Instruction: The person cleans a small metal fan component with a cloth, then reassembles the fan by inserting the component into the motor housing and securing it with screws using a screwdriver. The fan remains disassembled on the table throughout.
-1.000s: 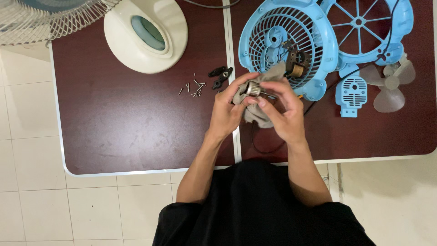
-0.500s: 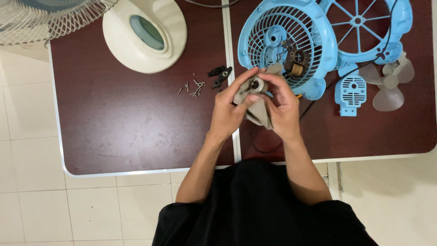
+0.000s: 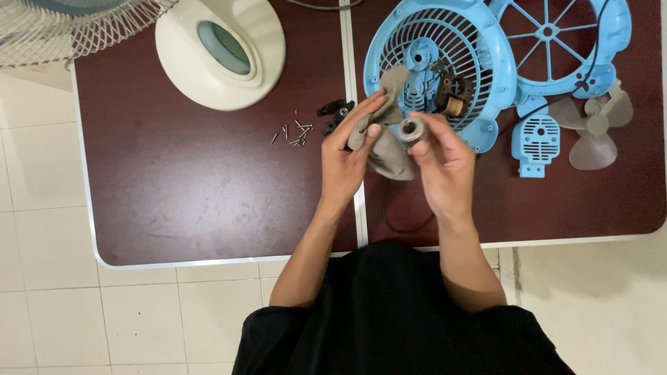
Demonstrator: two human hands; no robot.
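Dark maroon table [image 3: 174, 201] with a white edge, over a pale tiled floor [image 3: 42, 305]. Far left: cream fan base [image 3: 219, 52], white wire fan guard [image 3: 62, 31] at the corner. Loose screws [image 3: 295, 132] mid-table, black clips [image 3: 335, 111] just right of them. Far right: blue spoked fan guard [image 3: 556, 42], small blue vented cover [image 3: 536, 142], translucent fan blade [image 3: 597, 128].

Two dark maroon tables [image 3: 208, 201] side by side, pale tiled floor [image 3: 42, 305], even light
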